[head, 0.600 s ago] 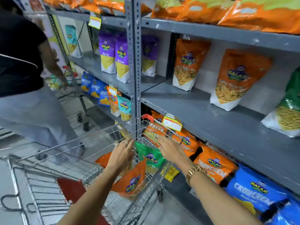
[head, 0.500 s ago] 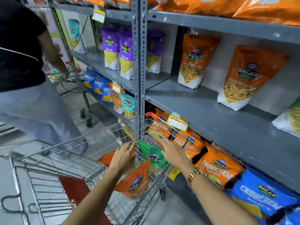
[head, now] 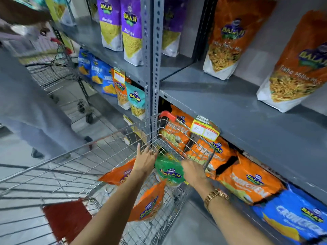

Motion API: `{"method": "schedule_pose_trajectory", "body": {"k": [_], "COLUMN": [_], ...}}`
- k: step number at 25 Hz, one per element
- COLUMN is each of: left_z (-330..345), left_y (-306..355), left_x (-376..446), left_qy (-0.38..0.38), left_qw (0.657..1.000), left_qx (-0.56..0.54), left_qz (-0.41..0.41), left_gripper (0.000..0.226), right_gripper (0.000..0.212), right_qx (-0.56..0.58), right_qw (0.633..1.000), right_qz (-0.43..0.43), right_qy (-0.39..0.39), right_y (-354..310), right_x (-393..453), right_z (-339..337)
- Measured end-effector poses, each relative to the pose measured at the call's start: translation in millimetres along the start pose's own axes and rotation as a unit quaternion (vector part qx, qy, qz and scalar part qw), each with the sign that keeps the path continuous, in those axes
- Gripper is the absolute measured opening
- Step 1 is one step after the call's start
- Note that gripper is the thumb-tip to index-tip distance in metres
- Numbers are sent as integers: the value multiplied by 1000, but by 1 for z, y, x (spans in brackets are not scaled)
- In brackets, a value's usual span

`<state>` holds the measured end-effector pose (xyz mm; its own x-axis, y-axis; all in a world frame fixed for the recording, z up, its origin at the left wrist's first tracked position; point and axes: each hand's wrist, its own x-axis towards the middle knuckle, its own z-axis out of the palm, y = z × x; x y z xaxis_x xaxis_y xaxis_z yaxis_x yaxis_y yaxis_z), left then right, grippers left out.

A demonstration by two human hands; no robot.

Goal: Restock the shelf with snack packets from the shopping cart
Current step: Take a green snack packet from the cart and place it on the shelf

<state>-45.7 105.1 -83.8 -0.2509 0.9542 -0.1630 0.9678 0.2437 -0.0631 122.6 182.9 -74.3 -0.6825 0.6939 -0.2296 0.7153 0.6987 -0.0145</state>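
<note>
Both hands reach into the wire shopping cart [head: 106, 152] at its far corner. Left hand [head: 144, 161]: fingers spread, loose, beside the glossy green packet [head: 168, 171], holding nothing. Right hand [head: 193, 171] at the packet's other side; whether it pinches the crinkled film, cannot tell. Two slick orange packets [head: 150, 202] lie below and left of the hands. Cart mesh stands between hands and the grey metal shelf [head: 238, 117]. Yellow price tag [head: 205, 129] just above the right hand. Another person [head: 26, 103] far left.
</note>
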Motion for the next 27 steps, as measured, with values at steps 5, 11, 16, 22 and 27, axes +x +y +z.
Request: {"method": "schedule_pose_trajectory", "body": {"k": [5,11,16,22,27], "left_z": [0,-69,-173,-279,-313], "left_y": [-1,-11,5,83,187], "left_x": [3,-1,-1,17,39], "left_qy": [70,143,199,209,162], "left_qw": [995,775,611,563,538], "left_qx": [-63,-598,-765,-794,-812], "left_qz": [-29,-145,-46,94,159], "left_gripper": [30,6,24,25,22], "right_gripper": [21,20,33,31,28], "right_qx": [29,295,485,552,530], "right_qw": [999,934,802,657,598], "right_qz": [18,69,30,66,123], "right_qy": [40,189,347,510,589], "right_y": [3,25,37,103,181], "right_x": [-1,-16,-48,-110,-163], "right_z": [-4,-71,-162,-238,-261]}}
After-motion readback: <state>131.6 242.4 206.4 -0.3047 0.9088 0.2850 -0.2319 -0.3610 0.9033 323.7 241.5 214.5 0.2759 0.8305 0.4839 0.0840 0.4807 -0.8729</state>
